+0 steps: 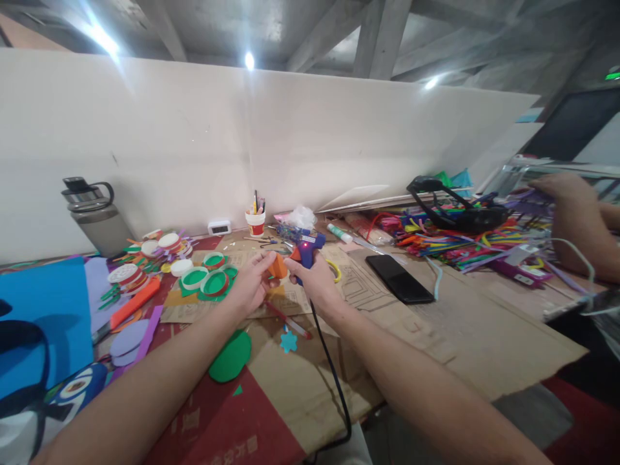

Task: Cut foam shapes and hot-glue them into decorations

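a white board (300,142) stands at twelve o'clock from the hands, beyond a table (475,349) covered largely with brown cardboard. a blue sheet (53,271) lies at nine o'clock, by the left edge of the view. at about half past two is a heap of coloured pipe cleaners (416,244), with a black headset (472,218) resting on it; farther out that way is another person's hand (564,186), and i cannot tell whether it is open or closed. a grey bottle (99,223) stands toward ten o'clock.

the left hand (252,284) and the right hand (317,281) are close together at the middle of the dial. the right is closed around a blue glue gun (307,255), which shows a red light; its black cord (334,374) trails toward five o'clock. the left pinches an orange piece (278,266) between thumb and fingers, just beside the gun and above the cardboard; whether the nozzle touches it, i cannot tell.

a black phone (400,279) lies flat at three o'clock, and a green disc (231,356) at seven. a cup (256,223) of pens stands at eleven, a glue stick (340,233) lies at two, and a small light-blue snowflake shape (289,341) lies at six.
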The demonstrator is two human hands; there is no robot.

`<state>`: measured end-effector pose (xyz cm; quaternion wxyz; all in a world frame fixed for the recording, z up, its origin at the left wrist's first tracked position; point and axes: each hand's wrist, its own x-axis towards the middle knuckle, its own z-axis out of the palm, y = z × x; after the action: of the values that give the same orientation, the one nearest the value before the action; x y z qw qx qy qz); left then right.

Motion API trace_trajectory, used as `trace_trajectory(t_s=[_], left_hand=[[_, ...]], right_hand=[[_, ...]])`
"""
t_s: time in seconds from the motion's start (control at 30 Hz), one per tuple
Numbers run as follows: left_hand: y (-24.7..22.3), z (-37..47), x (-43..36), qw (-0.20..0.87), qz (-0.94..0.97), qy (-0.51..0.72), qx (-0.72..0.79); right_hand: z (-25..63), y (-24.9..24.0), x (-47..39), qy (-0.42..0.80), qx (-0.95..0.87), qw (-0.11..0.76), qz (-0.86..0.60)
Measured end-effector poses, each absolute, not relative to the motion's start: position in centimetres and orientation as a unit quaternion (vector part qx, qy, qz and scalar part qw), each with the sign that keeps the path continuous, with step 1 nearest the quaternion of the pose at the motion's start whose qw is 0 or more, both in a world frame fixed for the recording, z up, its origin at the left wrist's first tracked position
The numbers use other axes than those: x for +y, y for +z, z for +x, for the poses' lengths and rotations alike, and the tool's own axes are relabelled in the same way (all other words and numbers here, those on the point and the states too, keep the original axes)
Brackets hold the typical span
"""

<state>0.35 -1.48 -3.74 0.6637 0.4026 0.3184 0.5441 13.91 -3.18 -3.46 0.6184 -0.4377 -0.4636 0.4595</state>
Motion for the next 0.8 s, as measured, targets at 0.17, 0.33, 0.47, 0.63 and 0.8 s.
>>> trace_trajectory(t_s=[0.17,0.33,0.47,0.63,0.8], left_hand=[[-3.94,0.38,-1.28,0.693,0.35,0.561,0.287],[-4.08,0.88,-1.26,0.71,0.296,0.564,0.3],[-3.69,1.15,-1.65,0.736,0.298,0.528,0.301],[-3.49,0.84,-1.92,0.741,0.372,0.487,0.274],[-3.88,0.67,-1.69,0.716,0.376,0.495,0.317]], right_hand=[[13.76,-3.34,-3.58,0.452,-0.479,0.617,-0.43],[13.58,-3.18,-3.92,0.447,-0.487,0.609,-0.438],[13.62,-2.99,-3.94,0.444,-0.488,0.608,-0.441],[13.74,-2.92,-3.87,0.42,-0.488,0.611,-0.461],[13.81,-2.78,-3.89,0.404,-0.499,0.607,-0.468]])
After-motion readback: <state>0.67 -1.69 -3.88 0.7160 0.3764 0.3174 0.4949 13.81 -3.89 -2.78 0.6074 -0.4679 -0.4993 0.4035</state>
